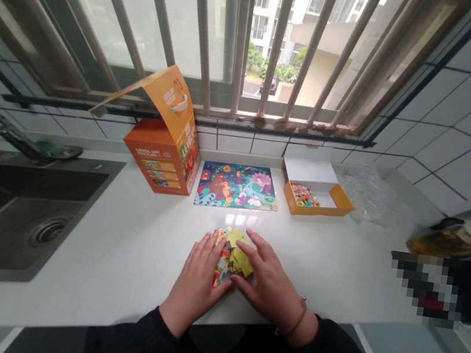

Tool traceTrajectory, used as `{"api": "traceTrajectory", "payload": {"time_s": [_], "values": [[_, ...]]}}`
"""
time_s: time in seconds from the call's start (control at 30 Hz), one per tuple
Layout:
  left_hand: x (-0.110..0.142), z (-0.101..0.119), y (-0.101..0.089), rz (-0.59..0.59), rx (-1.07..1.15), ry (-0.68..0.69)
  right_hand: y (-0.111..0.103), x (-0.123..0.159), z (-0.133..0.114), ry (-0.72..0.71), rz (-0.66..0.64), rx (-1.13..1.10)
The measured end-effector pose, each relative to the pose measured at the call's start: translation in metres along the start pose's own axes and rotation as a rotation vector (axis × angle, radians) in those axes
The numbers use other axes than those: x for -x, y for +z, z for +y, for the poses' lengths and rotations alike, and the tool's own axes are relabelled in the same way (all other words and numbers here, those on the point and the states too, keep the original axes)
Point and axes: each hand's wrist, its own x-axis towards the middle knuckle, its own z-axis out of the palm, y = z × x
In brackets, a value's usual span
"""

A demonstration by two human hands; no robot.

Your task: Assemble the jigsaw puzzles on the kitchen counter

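Beneath a barred window (240, 37) at top of frame, on white countertop (119, 254), gather the loose puzzle pieces (241, 262) at lower centre. With left hand (201, 268) and right hand (267, 277) unclenched and cupped around the pile, press inward low and lightly to avoid scattering toward the illustrated board (238, 187) at centre.

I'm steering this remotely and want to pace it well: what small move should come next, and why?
I'd probably spread the puzzle pieces outward over the counter: they lie heaped and overlapping between the left hand and the right hand, some showing printed pictures and others plain green, so single pieces look hard to tell apart.
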Motion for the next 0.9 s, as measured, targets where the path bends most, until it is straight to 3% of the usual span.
{"api": "traceTrajectory", "payload": {"time_s": [0.1, 0.23, 0.47, 0.67, 0.9], "values": [[0.003, -0.006, 0.0, 0.004, -0.003, 0.001, 0.025, -0.004, -0.007, -0.047, -0.104, 0.165], [0.005, -0.016, -0.006, 0.041, 0.04, -0.001, 0.035, -0.006, 0.004, -0.023, -0.066, 0.208], [0.006, -0.026, -0.014, 0.127, 0.129, -0.101, 0.018, 0.013, 0.028, 0.002, 0.106, 0.11], [0.008, -0.032, -0.021, 0.16, 0.118, -0.104, -0.004, 0.024, 0.058, 0.078, 0.259, 0.091], [0.031, -0.038, -0.032, 0.181, -0.056, -0.126, -0.009, 0.027, 0.079, 0.118, 0.23, 0.136]]}}
